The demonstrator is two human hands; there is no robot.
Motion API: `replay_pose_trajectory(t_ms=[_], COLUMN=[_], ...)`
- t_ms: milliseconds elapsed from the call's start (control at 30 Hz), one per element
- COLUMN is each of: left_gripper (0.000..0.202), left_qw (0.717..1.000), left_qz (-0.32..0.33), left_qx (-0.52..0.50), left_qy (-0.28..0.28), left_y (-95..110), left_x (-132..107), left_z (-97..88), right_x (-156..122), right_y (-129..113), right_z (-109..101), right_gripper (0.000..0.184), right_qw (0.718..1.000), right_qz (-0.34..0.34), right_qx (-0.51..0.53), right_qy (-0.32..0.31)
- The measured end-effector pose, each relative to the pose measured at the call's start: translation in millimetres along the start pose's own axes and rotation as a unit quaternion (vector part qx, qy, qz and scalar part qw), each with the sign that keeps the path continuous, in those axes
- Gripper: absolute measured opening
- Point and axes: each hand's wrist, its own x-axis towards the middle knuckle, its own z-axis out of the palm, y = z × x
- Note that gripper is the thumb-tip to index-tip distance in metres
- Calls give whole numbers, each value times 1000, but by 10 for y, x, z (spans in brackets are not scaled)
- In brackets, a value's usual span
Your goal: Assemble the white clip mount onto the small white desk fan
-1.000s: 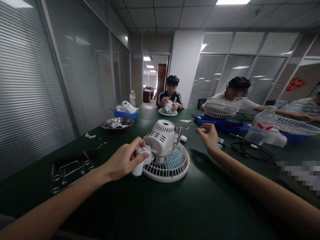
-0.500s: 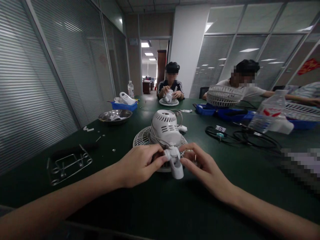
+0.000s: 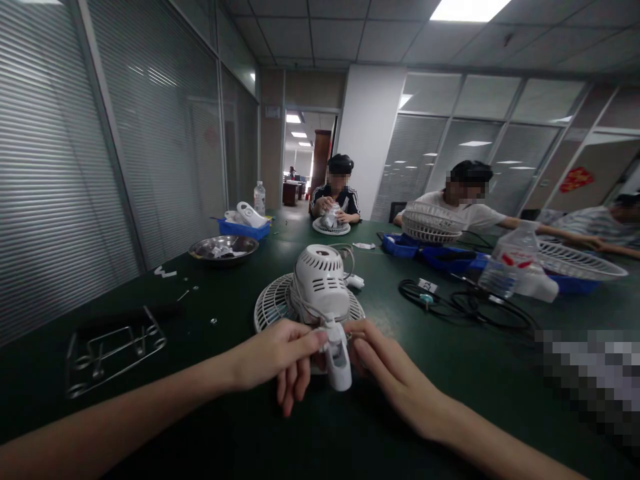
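A small white fan lies face down on the green table: its round motor housing (image 3: 321, 285) stands up from the wire grille (image 3: 273, 308). A white neck piece (image 3: 336, 354) sticks out of the housing toward me. My left hand (image 3: 277, 361) pinches that piece from the left, thumb and forefinger on it, other fingers curled below. My right hand (image 3: 383, 371) closes on it from the right, fingertips at its top.
A wire bracket (image 3: 113, 347) lies at the left, a steel bowl (image 3: 223, 248) and blue tray (image 3: 243, 228) beyond it. Black cables (image 3: 463, 304), a water bottle (image 3: 507, 262) and blue trays (image 3: 440, 255) with grilles sit right. Several other people work at the far side.
A second ago only my left hand was on the fan and my right hung in the air. The fan turned, its neck now faces me, and both hands hold it.
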Motion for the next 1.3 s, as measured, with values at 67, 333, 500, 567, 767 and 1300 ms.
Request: replay_pose_trajectory(t_ms=[67, 333, 500, 567, 767, 1300], left_gripper=[49, 45, 58, 63, 77, 41], left_qw=[1000, 999, 999, 999, 999, 998], left_qz=[29, 51, 32, 35, 33, 45], left_qx=[1, 0, 0, -3, -20, -30], left_qy=[-3, -18, -8, 1, 19, -42], left_y=[17, -9, -1, 9, -12, -40], left_x=[-27, -43, -39, -40, -23, -31], left_z=[22, 27, -2, 5, 19, -68], right_x=[27, 108, 88, 98, 59, -203], right_y=[40, 628, 750, 671, 239, 29], right_z=[-108, -650, -683, -664, -517, -41], right_gripper=[36, 31, 43, 51, 42, 73], right_qw=[998, 885, 848, 834, 862, 958], right_qz=[6, 109, 129, 122, -8, -178], right_qx=[-60, -448, -510, -534, -490, -222], right_qy=[7, 61, 62, 76, 132, 46])
